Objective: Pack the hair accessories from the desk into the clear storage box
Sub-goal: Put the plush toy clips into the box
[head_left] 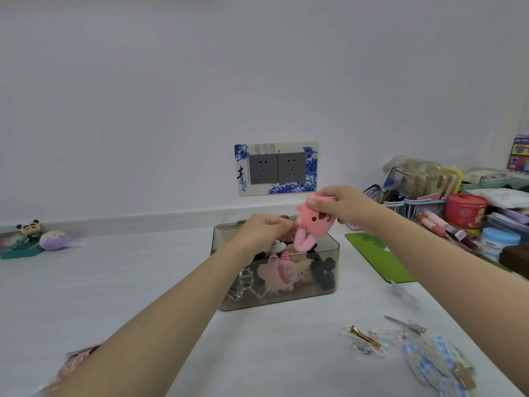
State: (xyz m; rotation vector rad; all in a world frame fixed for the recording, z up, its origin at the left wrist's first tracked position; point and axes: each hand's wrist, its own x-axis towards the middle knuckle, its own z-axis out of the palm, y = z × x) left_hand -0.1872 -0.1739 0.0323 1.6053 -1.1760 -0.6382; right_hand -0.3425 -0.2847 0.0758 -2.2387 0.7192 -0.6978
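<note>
both forearms reach in from the near edge toward the middle of the white table (143,282). at five o'clock, closest to us, lies a loose heap of hair accessories: a blue checked fabric bow (435,365), a gold clip (365,336) and a silver clip (406,323), all still outside the box. at seven o'clock something pink and patterned (71,365) peeks from under the left arm, too blurred to name.

dead centre sits the clear storage box (329,262), lid off or tipped back, i cannot tell which. inside it are a pink plush clip (276,275), a black claw clip (325,272) and clear claw clips (246,285).

right hand (343,206) pinches a pink plush hair clip (313,224) by its top, held over the box's far half. left hand (266,229) has its fingers curled at the plush's left side, seemingly gripping it, though the contact is hard to see.

at nine o'clock rest a panda figurine (28,229) and a purple plush (54,240). at three o'clock stand a green mat (380,259), a red tin (465,209) and a basket (423,204). a double wall socket (276,169) is at twelve.
</note>
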